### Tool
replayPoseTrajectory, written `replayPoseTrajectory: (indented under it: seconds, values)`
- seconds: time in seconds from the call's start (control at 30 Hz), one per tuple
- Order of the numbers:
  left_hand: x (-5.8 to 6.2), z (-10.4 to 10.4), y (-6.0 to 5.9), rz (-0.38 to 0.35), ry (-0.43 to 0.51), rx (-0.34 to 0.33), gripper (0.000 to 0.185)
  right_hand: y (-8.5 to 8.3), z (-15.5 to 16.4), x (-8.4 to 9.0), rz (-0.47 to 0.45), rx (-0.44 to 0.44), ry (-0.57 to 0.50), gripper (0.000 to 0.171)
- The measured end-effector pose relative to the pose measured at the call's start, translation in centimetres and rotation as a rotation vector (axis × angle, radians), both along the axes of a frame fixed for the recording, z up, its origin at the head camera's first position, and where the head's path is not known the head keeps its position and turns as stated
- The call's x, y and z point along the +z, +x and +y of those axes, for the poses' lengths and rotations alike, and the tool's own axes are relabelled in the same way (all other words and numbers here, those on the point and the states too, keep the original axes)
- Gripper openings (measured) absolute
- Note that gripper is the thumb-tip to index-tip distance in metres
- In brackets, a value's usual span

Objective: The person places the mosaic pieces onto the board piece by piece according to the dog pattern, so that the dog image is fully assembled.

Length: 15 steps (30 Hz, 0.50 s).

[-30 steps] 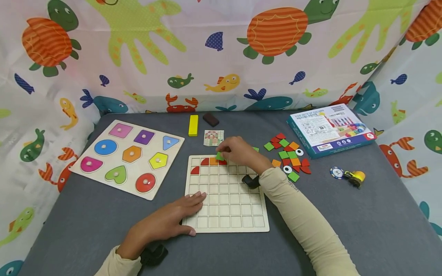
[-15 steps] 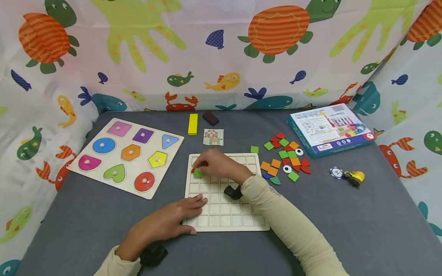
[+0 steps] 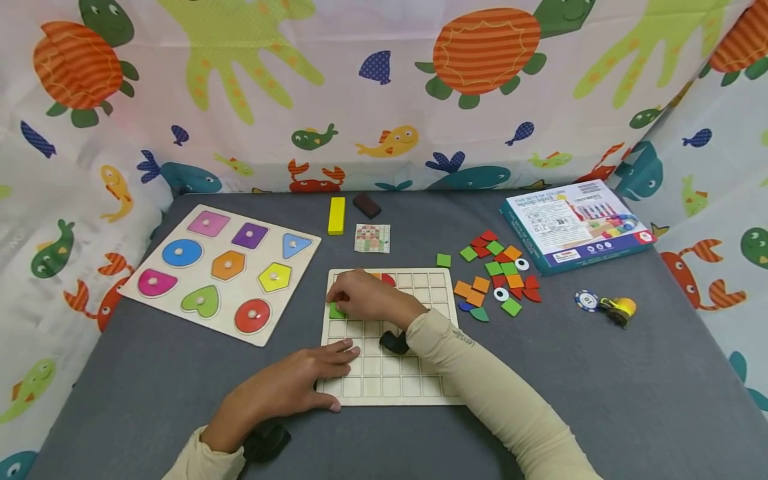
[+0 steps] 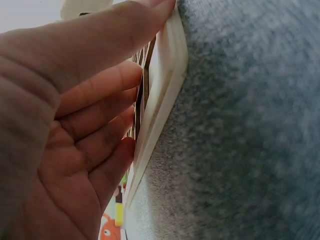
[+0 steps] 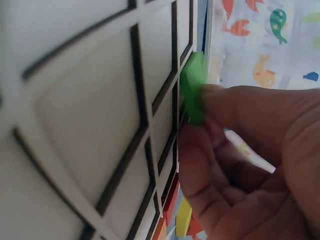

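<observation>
A wooden grid board (image 3: 399,385) lies in the middle of the table. Over its upper left part, my right hand (image 3: 375,297) pinches a green square tile (image 5: 193,85) between thumb and fingers; the right wrist view shows the tile tilted against the grid at the left column. A red quarter-round tile (image 3: 388,281) sits in the top row, with a bit of orange beside it; my hand hides the other tiles there. My left hand (image 3: 300,377) rests on the board's lower left edge, fingers extended over the cells and thumb at the near corner.
Loose tiles (image 3: 478,283) in several colours lie right of the board. A patterned card (image 3: 372,238), a yellow block (image 3: 337,216) and a brown block (image 3: 367,206) stand behind it. A shape puzzle (image 3: 198,267) is at left, a box (image 3: 576,227) and small toy (image 3: 618,309) at right.
My right hand has moved left and toward me with the green tile, from behind the board's top edge to its left column. The left hand has stayed in place.
</observation>
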<state>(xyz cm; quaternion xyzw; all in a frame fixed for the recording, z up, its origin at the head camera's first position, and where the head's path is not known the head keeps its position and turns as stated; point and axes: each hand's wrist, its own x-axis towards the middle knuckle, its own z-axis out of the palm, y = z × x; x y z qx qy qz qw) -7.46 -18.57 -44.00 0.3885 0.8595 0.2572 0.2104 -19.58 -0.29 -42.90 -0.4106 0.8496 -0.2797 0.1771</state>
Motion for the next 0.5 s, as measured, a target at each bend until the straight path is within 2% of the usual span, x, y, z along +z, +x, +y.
replayPoseTrajectory:
  seconds: [0.2,0.33,0.5]
  values:
    - [0.2,0.2,-0.4,-0.004,0.004,-0.001,0.066,0.1,0.1,0.5,0.045,0.009,0.045,0.019]
    - [0.3,0.2,-0.4,-0.01,0.009,0.012,0.066,0.2,0.3,0.7,0.045,0.012,0.033,0.019]
    - [0.0,0.2,-0.1,0.011,0.001,0.009,0.065,0.5,1.3,0.6,0.031,-0.025,-0.003,0.02]
